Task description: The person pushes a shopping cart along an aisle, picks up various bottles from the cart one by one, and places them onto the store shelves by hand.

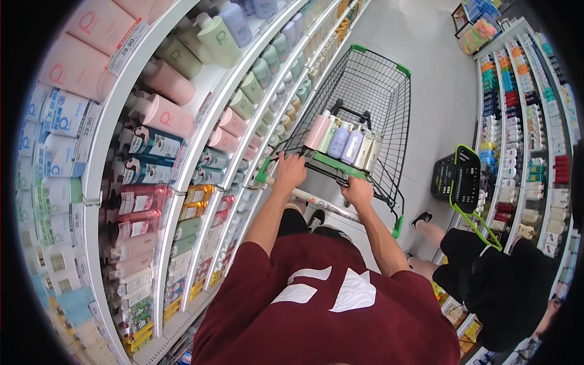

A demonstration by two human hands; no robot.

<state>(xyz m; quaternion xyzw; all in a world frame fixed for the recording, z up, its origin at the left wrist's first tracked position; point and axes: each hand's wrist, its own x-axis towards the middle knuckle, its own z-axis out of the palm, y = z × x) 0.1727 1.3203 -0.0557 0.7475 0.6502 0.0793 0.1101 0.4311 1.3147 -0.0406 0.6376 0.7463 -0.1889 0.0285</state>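
Note:
A black wire shopping cart (395,115) with green corner pieces stands ahead of me. My left hand (292,171) is closed over the left part of its near frame, beside a green panel (333,163). On the right side of that frame my right hand (358,190) has its fingers curled round the cart. The handlebar (313,199) runs just on my side of both hands. Past the panel, several pump bottles stand close together: a pink bottle (317,129), a light green one, purple bottles (351,146) and beige bottles (368,151).
White shelves (176,201) packed with pump bottles and price tags line my left. More stocked shelves (517,121) run along the right. A person in black (505,286) stands close at my right, near a black basket (456,173) with green handles. Grey floor (389,36) lies ahead.

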